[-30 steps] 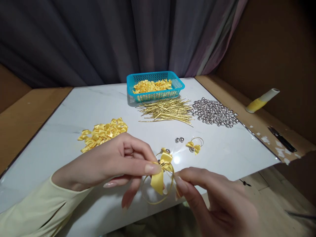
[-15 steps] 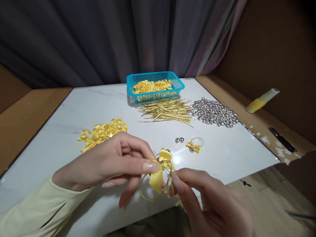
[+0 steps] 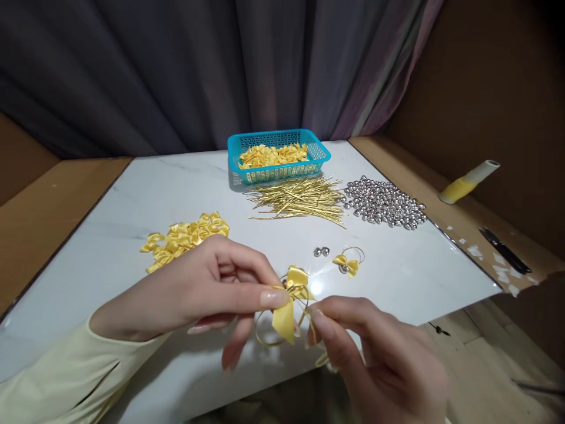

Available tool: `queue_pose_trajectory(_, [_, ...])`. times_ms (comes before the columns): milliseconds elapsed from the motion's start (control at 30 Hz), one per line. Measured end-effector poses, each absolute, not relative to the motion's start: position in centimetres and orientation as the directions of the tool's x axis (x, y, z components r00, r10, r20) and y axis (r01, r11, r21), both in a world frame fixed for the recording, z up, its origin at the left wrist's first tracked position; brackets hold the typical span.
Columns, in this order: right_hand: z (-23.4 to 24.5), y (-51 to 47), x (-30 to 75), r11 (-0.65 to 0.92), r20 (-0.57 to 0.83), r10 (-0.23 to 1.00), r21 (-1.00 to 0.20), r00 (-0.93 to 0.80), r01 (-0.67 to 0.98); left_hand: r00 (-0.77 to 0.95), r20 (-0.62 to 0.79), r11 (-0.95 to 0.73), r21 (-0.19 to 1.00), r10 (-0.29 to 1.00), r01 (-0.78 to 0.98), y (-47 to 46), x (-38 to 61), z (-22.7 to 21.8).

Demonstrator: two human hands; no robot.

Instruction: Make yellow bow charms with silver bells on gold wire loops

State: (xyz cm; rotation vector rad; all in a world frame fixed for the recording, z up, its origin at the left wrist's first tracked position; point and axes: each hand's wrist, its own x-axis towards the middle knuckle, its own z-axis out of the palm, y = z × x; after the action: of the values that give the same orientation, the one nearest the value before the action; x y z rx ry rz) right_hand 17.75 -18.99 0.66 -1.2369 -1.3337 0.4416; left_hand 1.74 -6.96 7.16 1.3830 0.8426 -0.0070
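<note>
Near the table's front edge, my left hand pinches a yellow satin bow between thumb and forefinger. A thin gold cord loops out around the bow. The thumb and forefinger of my right hand are closed on part of that cord, just right of the bow. Most of the knot is hidden by my fingertips. Beyond my hands lie two silver bells side by side, and a bow with a bell and cord loop.
Yellow bows are heaped at left. A blue basket of yellow pieces stands at the back, with gold cords before it. Silver bells are piled at right. A yellow-and-white tube and black cutter lie on the right-hand cardboard.
Both hands stay closed on the bow and cord. The bow has shifted slightly right, and my left hand's lower fingers have moved a little to the right.
</note>
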Motion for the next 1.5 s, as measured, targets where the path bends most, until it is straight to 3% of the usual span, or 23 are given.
queue_pose_trajectory(167, [1.8, -19.4, 19.5, 0.284, 0.365, 0.886, -0.914, 0.285, 0.288, 0.680, -0.527, 0.130, 0.828, 0.510, 0.545, -6.9, 1.9, 7.1])
queue_pose_trajectory(367, [3.3, -19.1, 20.7, 0.411, 0.401, 0.891, -0.912, 0.211, -0.002, 0.700, -0.553, 0.067, 0.803, 0.452, 0.592, -6.7, 2.2, 6.2])
queue_pose_trajectory(600, [6.5, -16.6, 21.1, 0.435, 0.432, 0.881, -0.900, 0.191, 0.031, 0.758, -0.526, -0.002, 0.821, 0.387, 0.571, -6.9, 2.2, 6.1])
queue_pose_trajectory(833, [10.1, -14.5, 19.7, 0.454, 0.426, 0.874, -0.888, 0.235, -0.076, 0.748, -0.554, -0.061, 0.788, 0.365, 0.613, -7.0, 2.2, 6.0])
queue_pose_trajectory(900, [11.9, -14.3, 18.4, 0.409, 0.377, 0.870, -0.912, 0.317, -0.039, 0.752, -0.553, -0.057, 0.791, 0.359, 0.609, -7.0, 2.3, 5.9])
queue_pose_trajectory(967, [13.7, -14.3, 17.2, 0.322, 0.323, 0.901, -0.945, 0.288, 0.053, 0.756, -0.549, -0.051, 0.796, 0.356, 0.602, -7.0, 2.3, 5.8])
queue_pose_trajectory(1033, [14.6, -14.1, 16.6, 0.369, 0.376, 0.898, -0.926, 0.227, 0.074, 0.775, -0.527, -0.054, 0.814, 0.349, 0.578, -7.0, 2.3, 5.7])
queue_pose_trajectory(1133, [14.1, -12.8, 17.3, 0.511, 0.502, 0.859, -0.854, 0.102, -0.095, 0.809, -0.489, -0.076, 0.839, 0.325, 0.538, -7.1, 2.2, 5.5])
queue_pose_trajectory(1200, [13.0, -11.2, 18.2, 0.540, 0.567, 0.821, -0.811, -0.072, -0.225, 0.803, -0.489, -0.090, 0.833, 0.340, 0.545, -7.2, 2.1, 5.4])
queue_pose_trajectory(1400, [10.3, -7.4, 19.2, 0.367, 0.377, 0.926, -0.913, -0.025, -0.180, 0.819, -0.488, -0.009, 0.858, 0.303, 0.514, -7.6, 1.7, 5.2])
queue_pose_trajectory(1500, [8.8, -6.3, 19.1, 0.302, 0.325, 0.942, -0.930, -0.088, -0.208, 0.824, -0.480, -0.030, 0.859, 0.301, 0.511, -7.7, 1.6, 5.3])
